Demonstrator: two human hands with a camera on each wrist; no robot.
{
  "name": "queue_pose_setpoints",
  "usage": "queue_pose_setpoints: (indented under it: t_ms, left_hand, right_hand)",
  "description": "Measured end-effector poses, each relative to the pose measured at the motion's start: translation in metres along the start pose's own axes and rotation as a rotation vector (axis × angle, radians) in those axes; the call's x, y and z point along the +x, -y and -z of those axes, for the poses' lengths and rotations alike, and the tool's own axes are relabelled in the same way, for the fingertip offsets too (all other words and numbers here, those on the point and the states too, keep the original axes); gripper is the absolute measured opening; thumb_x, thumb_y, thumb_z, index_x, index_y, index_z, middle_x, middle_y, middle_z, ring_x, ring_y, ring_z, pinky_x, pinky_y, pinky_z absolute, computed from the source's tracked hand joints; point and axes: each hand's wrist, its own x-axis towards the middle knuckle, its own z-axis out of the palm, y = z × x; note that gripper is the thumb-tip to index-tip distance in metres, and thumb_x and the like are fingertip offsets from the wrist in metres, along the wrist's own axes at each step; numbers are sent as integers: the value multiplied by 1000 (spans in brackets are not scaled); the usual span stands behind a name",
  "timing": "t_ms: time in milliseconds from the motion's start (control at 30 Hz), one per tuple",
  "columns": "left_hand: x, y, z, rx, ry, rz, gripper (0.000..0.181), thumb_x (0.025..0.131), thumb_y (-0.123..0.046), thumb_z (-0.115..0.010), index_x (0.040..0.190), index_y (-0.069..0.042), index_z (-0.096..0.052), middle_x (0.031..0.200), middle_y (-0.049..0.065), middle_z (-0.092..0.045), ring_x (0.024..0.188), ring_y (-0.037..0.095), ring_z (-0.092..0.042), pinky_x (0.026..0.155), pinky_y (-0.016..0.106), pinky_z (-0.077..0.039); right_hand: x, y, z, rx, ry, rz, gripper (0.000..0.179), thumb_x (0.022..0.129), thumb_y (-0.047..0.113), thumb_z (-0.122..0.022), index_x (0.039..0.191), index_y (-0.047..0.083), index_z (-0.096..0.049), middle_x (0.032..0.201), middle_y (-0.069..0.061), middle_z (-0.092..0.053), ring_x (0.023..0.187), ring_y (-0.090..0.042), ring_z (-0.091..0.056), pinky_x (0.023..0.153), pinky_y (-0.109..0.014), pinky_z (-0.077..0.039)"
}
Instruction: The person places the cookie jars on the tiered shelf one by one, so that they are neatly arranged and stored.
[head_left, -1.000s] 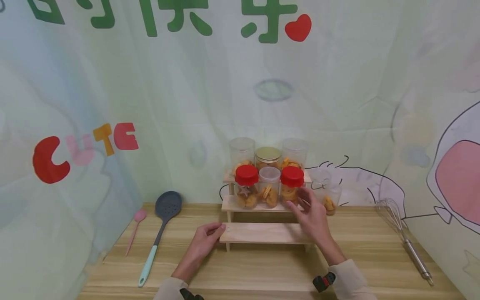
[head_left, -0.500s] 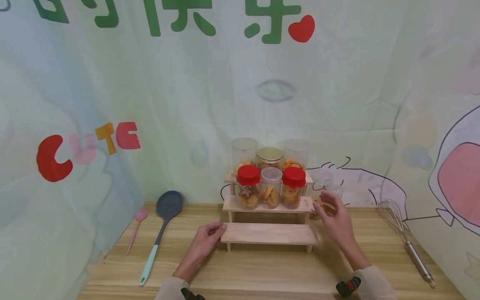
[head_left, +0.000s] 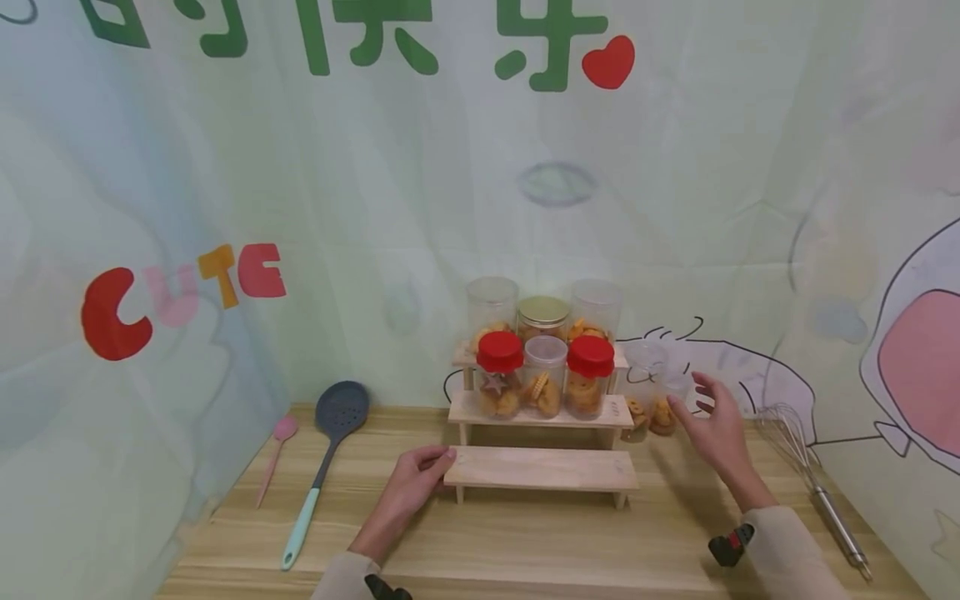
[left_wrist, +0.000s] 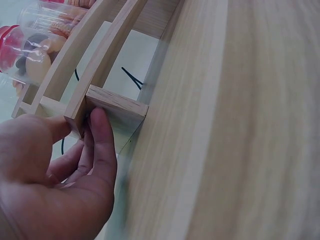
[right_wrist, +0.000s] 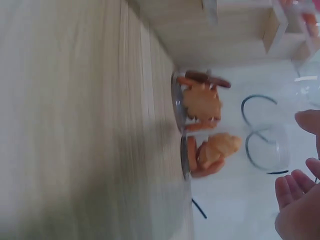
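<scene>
A three-step wooden rack stands on the table, its lowest step bare. My left hand pinches that step's left end; the left wrist view shows thumb and fingers on either side of the board corner. To the right of the rack, two clear jars with cookies stand side by side: one jar near the rack, another jar farther right. Just right of the second jar is my right hand, fingers loosely bent and holding nothing. In the right wrist view the cookies show through the clear walls.
Two red-lidded jars flank a clear-lidded jar on the middle step. Three more jars, one gold-lidded, stand on the top step. A slotted skimmer and pink spoon lie left, a whisk right.
My right hand has moved right, from the red-lidded jar on the middle step, past the jars on the table. The left hand has kept its grip on the rack.
</scene>
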Motion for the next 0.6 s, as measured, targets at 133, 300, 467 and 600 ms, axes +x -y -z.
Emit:
queue_pose_setpoints:
  t_ms: [133,300,467,600]
  left_hand:
    - [-1,0,0,10,-4,-1,46,111,-24,-63,137,14,-65,123,27,-76,105,25,-77,84,38,-67]
    - [-1,0,-1,10,2,-9,45,112,-23,-63,136,14,-65,123,28,-76,104,26,-78,85,41,-67]
    - [-2,0,-1,25,0,-19,45,111,-24,-63,136,14,-65,123,27,-76,105,25,-77,85,40,-67]
    - [0,1,0,20,-4,-14,45,111,-24,-63,136,14,-65,122,27,-76,104,25,-77,85,41,-67]
  right_hand:
    - [10,-7,2,-62,100,-11,73,106,27,-71,160,-9,-37,163,-36,-42,145,-56,-46,116,-67,-46]
    - [17,-10,1,-82,176,-75,78,110,37,-64,163,-10,-30,167,-37,-36,150,-56,-42,121,-66,-41]
    - [21,-13,0,-58,224,-92,83,111,39,-61,164,-13,-25,167,-40,-34,152,-57,-39,124,-65,-38]
    - [23,-16,-5,-43,228,-108,82,112,39,-60,165,-11,-24,165,-40,-36,151,-56,-41,125,-64,-38]
